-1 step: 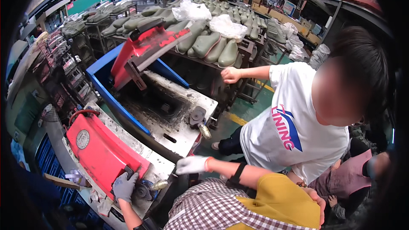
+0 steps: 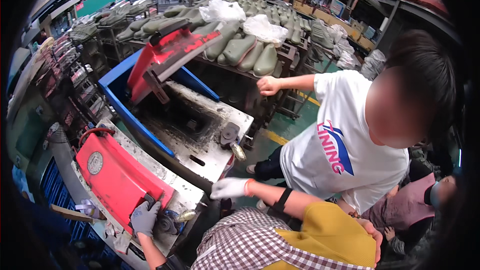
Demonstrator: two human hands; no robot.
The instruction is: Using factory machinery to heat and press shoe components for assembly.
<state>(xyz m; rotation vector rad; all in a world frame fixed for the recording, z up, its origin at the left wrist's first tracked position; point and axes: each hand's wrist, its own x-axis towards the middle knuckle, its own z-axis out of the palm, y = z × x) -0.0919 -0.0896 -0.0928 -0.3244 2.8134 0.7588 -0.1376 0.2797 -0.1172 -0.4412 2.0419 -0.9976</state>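
Observation:
My left hand [image 2: 144, 218], in a grey glove, has its fingers curled round the black handle [image 2: 150, 199] at the near end of a red machine cover [image 2: 116, 170]. That cover lies lowered on a worn, whitish metal bed [image 2: 182, 190]. My right hand [image 2: 230, 188], in a white glove with an orange cuff, hangs past the bed's right corner. Its fingers reach loosely to the left and nothing shows in them. Beside my left hand are a dark round clamp [image 2: 168, 224] and a brass-coloured knob [image 2: 186, 215].
Beyond stands a second machine with a raised red lid [image 2: 172, 52], a blue frame [image 2: 135, 115] and a dark cavity [image 2: 187, 120]. Green boots [image 2: 239, 50] crowd a rack behind it. A co-worker in a white T-shirt [image 2: 345, 125] stands close on the right, one fist [image 2: 269, 85] held out.
My right hand has shifted slightly right and up. My left hand stays on the handle. The whole view has moved a little.

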